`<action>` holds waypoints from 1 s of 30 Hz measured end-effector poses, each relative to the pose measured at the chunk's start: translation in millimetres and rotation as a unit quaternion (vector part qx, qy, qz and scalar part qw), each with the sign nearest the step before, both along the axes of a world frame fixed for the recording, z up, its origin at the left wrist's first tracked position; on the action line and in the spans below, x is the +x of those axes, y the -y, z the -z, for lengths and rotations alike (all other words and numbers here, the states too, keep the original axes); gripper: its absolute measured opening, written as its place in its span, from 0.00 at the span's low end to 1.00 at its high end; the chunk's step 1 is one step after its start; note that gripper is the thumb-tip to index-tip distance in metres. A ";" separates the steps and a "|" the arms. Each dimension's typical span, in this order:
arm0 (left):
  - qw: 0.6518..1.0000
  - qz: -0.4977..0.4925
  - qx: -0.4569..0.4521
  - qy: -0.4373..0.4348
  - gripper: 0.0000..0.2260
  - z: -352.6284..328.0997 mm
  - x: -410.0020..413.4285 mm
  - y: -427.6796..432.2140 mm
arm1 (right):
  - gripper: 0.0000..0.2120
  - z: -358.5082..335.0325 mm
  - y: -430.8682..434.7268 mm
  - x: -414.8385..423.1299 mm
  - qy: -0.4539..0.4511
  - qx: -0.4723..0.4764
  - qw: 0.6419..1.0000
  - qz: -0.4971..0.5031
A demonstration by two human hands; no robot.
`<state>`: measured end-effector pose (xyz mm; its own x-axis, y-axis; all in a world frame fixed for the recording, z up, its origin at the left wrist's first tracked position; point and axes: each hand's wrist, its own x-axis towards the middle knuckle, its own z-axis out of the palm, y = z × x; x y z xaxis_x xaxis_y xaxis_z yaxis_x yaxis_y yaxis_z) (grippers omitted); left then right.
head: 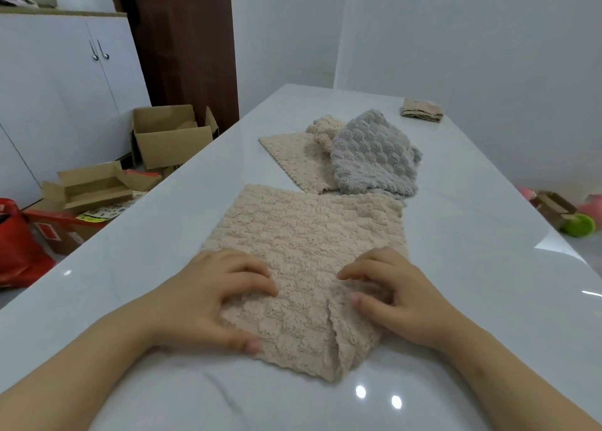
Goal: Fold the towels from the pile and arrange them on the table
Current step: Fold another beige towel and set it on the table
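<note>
Head view: a beige towel (306, 245) lies spread on the near middle of the white table (146, 267), its far part flat. Its near right part is turned over in a loose flap, with a raised crease running toward the near edge.

The left hand (211, 297) sits on the towel's near left side. Its fingers are curled down onto the cloth and the thumb is at the near edge, with a bulge of cloth pinched between them. The right hand (391, 294) rests on the near right side, with fingers bent on top and the thumb pointing left. Bunched cloth is gathered between thumb and fingers, so it too grips the towel. Both forearms come in from the near corners.

Farther along the table is the pile (342, 153), just beyond the towel's far edge. It holds a flat beige cloth (293, 157) on the left, a crumpled beige one (325, 127) behind it, and a heaped grey towel (374, 157) on the right, overlapping both. A small folded towel (422, 109) lies well apart at the far right, near the wall.

On the floor to the left are open boxes (169, 137), a red bag (16, 245) and a white cabinet (65, 88). On the right, past the table, a green ball (580, 225) lies on the floor.
</note>
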<state>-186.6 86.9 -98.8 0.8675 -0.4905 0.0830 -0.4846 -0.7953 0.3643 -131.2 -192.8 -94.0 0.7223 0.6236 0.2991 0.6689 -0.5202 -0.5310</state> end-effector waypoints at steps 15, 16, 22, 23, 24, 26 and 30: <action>0.998 -0.035 0.020 0.047 0.34 5.9 -0.4 10.8 | 0.02 6.1 -7.3 -2.9 -0.005 0.060 0.998 0.023; 0.997 -0.045 0.005 0.066 0.32 5.4 -1.0 13.3 | 0.02 6.6 -6.1 -2.0 -0.019 0.086 0.995 0.050; 0.991 -0.049 -0.011 0.121 0.32 1.1 -4.2 16.8 | 0.10 10.6 -1.9 5.5 -0.105 0.227 0.954 0.163; 0.992 -0.051 -0.010 0.118 0.33 1.4 -5.1 17.3 | 0.10 10.6 -1.0 7.0 -0.116 0.248 0.946 0.172; 0.991 -0.053 -0.008 0.123 0.33 1.5 -5.1 18.3 | 0.10 10.4 -0.4 8.1 -0.127 0.267 0.939 0.178; 0.985 -0.064 -0.017 0.157 0.24 1.8 -4.1 20.7 | 0.10 10.5 0.5 10.2 -0.139 0.288 0.928 0.191; 0.961 -0.169 -0.140 0.170 0.08 -2.4 -1.7 16.5 | 0.11 10.8 0.3 11.5 -0.155 0.297 0.921 0.201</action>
<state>-188.3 70.4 -96.4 0.8727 -0.1026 0.4774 -0.3450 -0.8215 0.4540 -119.7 -193.1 -104.9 0.9671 0.0805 0.2414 0.2540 -0.2496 -0.9344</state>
